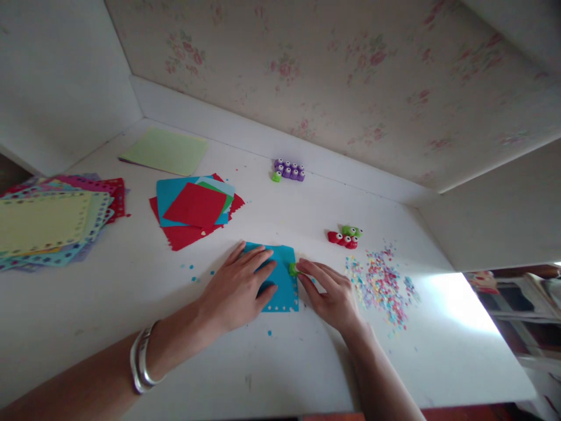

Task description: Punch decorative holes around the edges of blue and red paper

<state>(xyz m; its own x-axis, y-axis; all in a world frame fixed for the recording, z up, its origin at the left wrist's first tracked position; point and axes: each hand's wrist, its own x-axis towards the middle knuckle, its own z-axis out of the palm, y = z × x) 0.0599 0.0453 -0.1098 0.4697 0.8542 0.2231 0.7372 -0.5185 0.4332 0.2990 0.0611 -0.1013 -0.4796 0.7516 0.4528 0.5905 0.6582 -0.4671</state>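
Note:
A blue paper square (284,273) lies on the white table (109,304) in front of me, with small holes punched along its near edge. My left hand (239,286) rests flat on the paper with fingers spread, pinning it down. My right hand (331,292) sits at the paper's right edge, its fingers pressed on a small green punch (293,269) that sits on that edge.
Red, blue and green paper squares (195,207) are stacked beyond my left hand, a light green sheet (166,151) farther back. Punched sheets (52,225) pile at the far left. Purple punches (289,170) stand near the wall; red and green punches (345,236) and confetti (381,283) lie right.

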